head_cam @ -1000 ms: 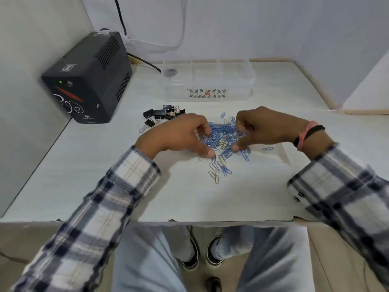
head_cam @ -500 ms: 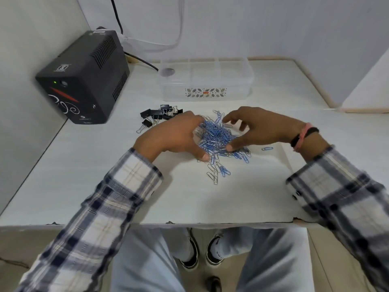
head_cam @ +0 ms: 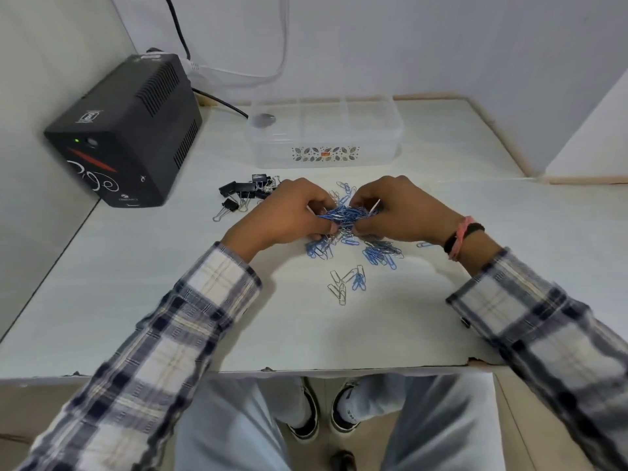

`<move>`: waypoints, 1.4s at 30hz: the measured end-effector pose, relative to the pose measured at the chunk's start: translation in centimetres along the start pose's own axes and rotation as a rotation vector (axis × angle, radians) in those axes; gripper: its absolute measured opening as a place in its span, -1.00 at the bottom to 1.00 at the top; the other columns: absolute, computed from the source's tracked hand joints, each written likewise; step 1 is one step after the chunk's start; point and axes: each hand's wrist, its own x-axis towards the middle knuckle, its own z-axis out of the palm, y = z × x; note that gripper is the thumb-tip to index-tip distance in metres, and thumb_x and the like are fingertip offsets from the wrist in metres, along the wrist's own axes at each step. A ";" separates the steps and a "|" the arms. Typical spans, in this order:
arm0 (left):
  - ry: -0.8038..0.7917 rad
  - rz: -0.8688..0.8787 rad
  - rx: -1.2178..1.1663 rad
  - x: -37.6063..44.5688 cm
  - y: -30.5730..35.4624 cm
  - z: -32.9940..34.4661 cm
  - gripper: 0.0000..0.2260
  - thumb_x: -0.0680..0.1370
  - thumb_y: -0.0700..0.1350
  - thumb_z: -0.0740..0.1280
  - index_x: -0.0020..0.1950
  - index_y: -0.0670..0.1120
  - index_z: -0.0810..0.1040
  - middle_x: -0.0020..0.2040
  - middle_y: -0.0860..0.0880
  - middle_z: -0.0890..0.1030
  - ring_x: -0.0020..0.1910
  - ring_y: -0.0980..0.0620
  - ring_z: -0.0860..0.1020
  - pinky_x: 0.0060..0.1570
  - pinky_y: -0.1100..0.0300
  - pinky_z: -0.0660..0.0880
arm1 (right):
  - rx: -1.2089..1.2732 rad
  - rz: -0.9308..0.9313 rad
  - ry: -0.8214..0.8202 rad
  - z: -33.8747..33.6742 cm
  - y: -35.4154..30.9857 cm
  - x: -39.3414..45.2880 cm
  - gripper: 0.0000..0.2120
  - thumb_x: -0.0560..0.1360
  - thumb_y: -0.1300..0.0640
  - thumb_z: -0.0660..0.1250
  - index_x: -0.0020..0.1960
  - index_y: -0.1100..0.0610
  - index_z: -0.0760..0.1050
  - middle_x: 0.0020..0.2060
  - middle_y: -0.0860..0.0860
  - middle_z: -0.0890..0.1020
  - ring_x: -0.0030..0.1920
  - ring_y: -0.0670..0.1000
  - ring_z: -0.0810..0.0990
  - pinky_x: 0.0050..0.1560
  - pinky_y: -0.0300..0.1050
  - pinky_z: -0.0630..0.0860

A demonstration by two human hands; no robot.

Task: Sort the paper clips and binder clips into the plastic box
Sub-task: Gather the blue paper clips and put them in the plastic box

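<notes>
In the head view, a white table [head_cam: 136,283] fills the middle of the frame. At its centre the left hand [head_cam: 285,212] and the right hand [head_cam: 401,212] meet, fingers curled inward, and together they clutch a bunch of blue paper clips [head_cam: 343,214] pinched between their fingertips just above the tabletop. Below the hands, loose paper clips [head_cam: 380,253] lie scattered on the table, blue ones mixed with silver, and a small separate group [head_cam: 346,282] rests a little lower in the frame. Left of the left hand, touching its knuckles from this angle, sits a cluster of black binder clips [head_cam: 243,195].

Above the hands, toward the upper centre, stands the clear plastic box [head_cam: 323,137] with a leaf pattern on its front wall; dividers split it into compartments. Whether anything lies inside cannot be told.

At the upper left a black power unit [head_cam: 125,130] with a green light stands against the wall. Both arms wear plaid sleeves [head_cam: 176,331], and the right wrist carries a pink and black band [head_cam: 458,236].
</notes>
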 end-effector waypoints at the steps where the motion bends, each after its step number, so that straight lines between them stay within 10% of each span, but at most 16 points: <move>1: -0.006 -0.015 -0.058 0.0 -0.1 -0.1 -0.71 0.42 -0.18 0.60 0.12 -0.11 0.72 -0.06 -0.08 0.72 -0.27 0.03 0.68 -0.17 0.25 0.55 | 0.047 0.014 -0.001 -0.2 0.1 0.0 -0.81 0.43 0.13 0.51 0.04 0.10 0.67 -0.18 0.03 0.73 -0.29 -0.03 0.67 -0.15 -0.11 0.59; 10: -0.019 -0.085 -0.470 0.4 2.8 -2.9 -0.77 0.45 -0.39 0.51 0.09 -0.29 0.65 -0.19 -0.19 0.71 -0.34 0.05 0.70 -0.38 0.36 0.58 | 0.620 0.124 -0.067 -3.7 0.5 -0.2 -0.80 0.42 0.36 0.52 0.03 0.37 0.66 -0.16 0.33 0.72 -0.20 0.21 0.68 -0.11 0.01 0.66; 14: -0.013 -0.061 -0.591 2.3 4.6 -4.3 -0.71 0.44 -0.41 0.50 0.15 -0.38 0.63 -0.08 -0.26 0.72 -0.22 -0.07 0.70 -0.09 0.19 0.69 | 0.725 0.138 -0.008 -6.1 0.9 0.8 -0.77 0.40 0.38 0.52 0.05 0.40 0.65 -0.17 0.29 0.72 -0.23 0.11 0.70 -0.19 -0.09 0.65; 28: -0.035 -0.246 -0.438 18.0 9.9 -7.8 -0.95 0.53 -0.42 0.41 -0.10 -0.32 0.59 0.01 -0.23 0.67 -0.01 -0.08 0.67 0.03 0.14 0.66 | 0.765 0.413 0.196 -12.1 2.8 12.5 -0.84 0.44 0.41 0.48 0.00 0.36 0.59 0.05 0.27 0.69 -0.02 0.18 0.73 -0.11 -0.11 0.70; 35: -0.090 -0.327 -0.340 19.9 9.3 -6.1 -0.71 0.59 -0.45 0.29 0.33 -0.43 0.48 0.24 -0.35 0.57 0.20 -0.29 0.63 0.21 -0.04 0.60 | 0.800 0.487 0.085 -12.8 3.4 13.8 -0.73 0.59 0.43 0.23 0.29 0.41 0.43 0.19 0.40 0.50 0.14 0.35 0.60 0.00 0.18 0.68; 42: 0.047 -0.198 -0.347 15.2 8.8 -7.9 -0.89 0.56 -0.45 0.36 0.07 -0.38 0.61 0.05 -0.35 0.66 -0.25 -0.12 0.71 -0.12 0.11 0.70 | 0.718 0.384 0.055 -13.0 3.9 8.8 -0.77 0.58 0.45 0.21 0.20 0.46 0.52 -0.03 0.31 0.65 -0.06 0.25 0.71 -0.12 0.00 0.72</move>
